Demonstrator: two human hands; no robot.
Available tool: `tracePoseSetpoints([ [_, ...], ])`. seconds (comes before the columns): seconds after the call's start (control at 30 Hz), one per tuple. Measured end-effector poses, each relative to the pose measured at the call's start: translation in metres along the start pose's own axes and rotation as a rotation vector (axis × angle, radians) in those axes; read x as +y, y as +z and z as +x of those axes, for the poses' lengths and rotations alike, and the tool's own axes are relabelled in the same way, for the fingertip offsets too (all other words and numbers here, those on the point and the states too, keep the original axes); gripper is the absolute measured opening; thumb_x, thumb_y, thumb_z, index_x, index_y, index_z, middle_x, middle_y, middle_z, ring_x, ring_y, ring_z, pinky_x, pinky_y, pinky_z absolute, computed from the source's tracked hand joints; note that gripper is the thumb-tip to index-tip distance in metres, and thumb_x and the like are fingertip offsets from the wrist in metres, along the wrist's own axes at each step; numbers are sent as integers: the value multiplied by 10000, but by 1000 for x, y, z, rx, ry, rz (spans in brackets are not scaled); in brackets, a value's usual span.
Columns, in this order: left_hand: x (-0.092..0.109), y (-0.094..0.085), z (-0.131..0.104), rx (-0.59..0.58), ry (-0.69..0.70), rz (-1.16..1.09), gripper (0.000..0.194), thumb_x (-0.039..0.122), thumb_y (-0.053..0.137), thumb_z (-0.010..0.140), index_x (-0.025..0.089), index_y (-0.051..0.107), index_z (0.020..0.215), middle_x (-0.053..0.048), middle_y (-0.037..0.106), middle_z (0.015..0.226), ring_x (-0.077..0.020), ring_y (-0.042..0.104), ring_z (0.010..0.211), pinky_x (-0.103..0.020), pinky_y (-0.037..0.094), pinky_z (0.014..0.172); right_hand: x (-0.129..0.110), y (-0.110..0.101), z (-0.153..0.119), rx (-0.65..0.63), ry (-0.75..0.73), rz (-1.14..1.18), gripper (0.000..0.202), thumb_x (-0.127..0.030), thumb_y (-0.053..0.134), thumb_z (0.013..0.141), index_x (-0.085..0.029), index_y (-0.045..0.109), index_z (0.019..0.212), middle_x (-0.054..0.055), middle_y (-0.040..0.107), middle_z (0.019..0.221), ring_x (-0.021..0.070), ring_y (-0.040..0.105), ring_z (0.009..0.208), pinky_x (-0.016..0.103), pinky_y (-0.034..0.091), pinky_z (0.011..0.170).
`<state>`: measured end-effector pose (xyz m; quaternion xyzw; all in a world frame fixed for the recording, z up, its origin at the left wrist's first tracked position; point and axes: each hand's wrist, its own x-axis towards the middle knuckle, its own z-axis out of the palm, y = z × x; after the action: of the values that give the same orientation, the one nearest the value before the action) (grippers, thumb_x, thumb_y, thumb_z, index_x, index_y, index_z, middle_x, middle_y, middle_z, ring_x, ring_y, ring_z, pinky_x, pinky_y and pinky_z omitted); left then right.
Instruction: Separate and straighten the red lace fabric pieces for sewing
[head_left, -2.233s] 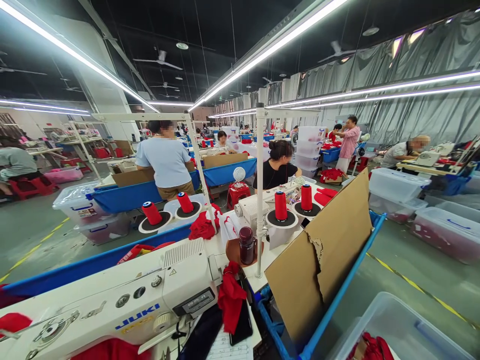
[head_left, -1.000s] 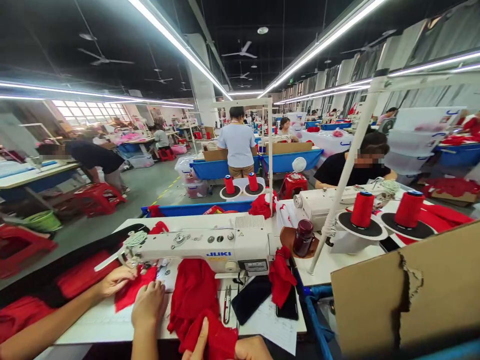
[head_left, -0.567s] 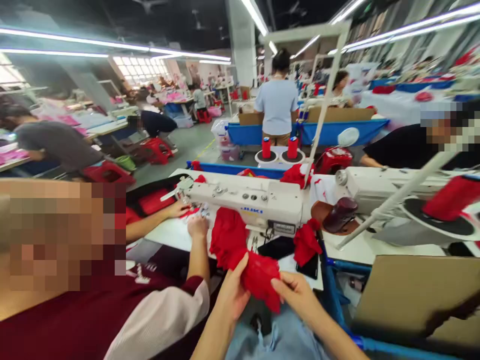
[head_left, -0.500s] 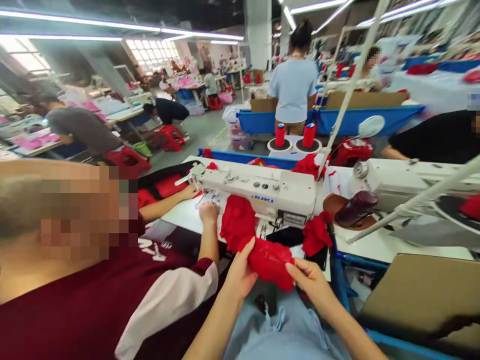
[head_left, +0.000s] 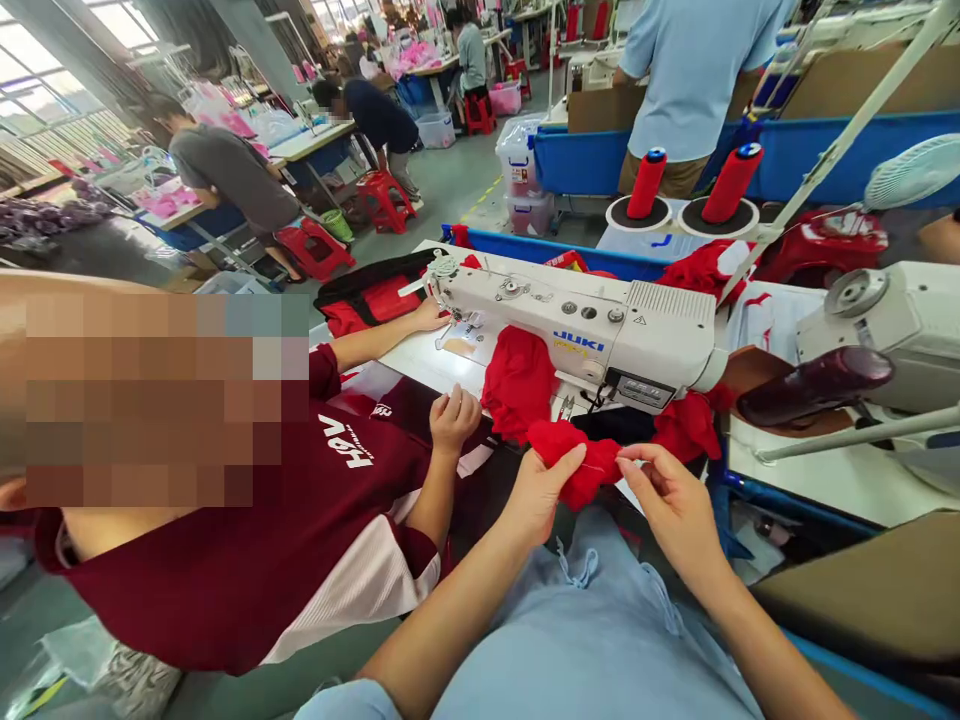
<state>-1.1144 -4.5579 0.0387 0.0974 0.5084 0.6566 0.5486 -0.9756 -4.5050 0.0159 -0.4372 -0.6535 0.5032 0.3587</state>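
Just above my lap, a small piece of red fabric (head_left: 581, 468) is stretched between both hands. My left hand (head_left: 541, 490) grips its left side, the thumb lying on top of the cloth. At its right edge, my right hand (head_left: 664, 490) pinches the fabric between thumb and fingertips. A larger heap of red fabric (head_left: 519, 385) lies on the table just beyond my left hand, in front of the white sewing machine (head_left: 577, 320). More red cloth (head_left: 688, 425) hangs at the machine's right end.
On my left a person in a maroon shirt (head_left: 300, 540) sits close, one hand near the machine's needle end. Two red thread cones (head_left: 646, 185) stand behind the machine. To the right are a dark bottle-like object (head_left: 817, 385), a second machine (head_left: 892, 320) and a cardboard sheet (head_left: 877, 590).
The view has tilted down and to the left. The red piece between my hands is now bunched rather than spread flat. The neighbour's nearer hand has drawn back from the machine.
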Motion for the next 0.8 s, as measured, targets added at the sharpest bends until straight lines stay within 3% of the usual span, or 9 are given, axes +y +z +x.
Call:
tracePoseSetpoints([
  [0.1,-6,-1,-5,-12,13,11,383,384,857,588,127,683,812,-9,663,744,-97,571,663,-216,447,662,-11,9,3,-54,-90,-42,245,-445,596,838,-206,641,811,-23,523,595,137,437,493,260,348,468],
  [0.27,-14,-13,-14,29,-94,-34,422,453,847,576,122,636,733,16,607,650,-69,504,573,-194,384,572,0,17,-3,-184,-102,-62,239,-408,557,870,-206,624,762,-40,515,541,126,430,423,258,349,436],
  [0.53,-12,-28,-15,142,-222,-230,465,387,907,463,135,612,718,2,636,624,-95,552,541,-220,447,568,8,24,-6,-337,-128,-152,241,-408,507,872,-221,592,744,-1,585,638,155,526,512,267,420,500],
  [0.67,-11,-33,-13,158,-215,-290,443,368,905,476,125,617,708,-19,658,632,-105,574,546,-225,465,570,12,25,-5,-366,-29,-157,276,-469,498,853,-220,593,781,6,617,613,164,532,484,274,410,479],
  [0.8,-10,-34,-14,192,-182,-300,437,340,911,467,132,611,707,-23,670,643,-116,597,568,-231,481,596,14,26,-5,-407,102,-64,324,-533,504,836,-221,579,793,-33,539,451,164,508,404,264,397,430],
])
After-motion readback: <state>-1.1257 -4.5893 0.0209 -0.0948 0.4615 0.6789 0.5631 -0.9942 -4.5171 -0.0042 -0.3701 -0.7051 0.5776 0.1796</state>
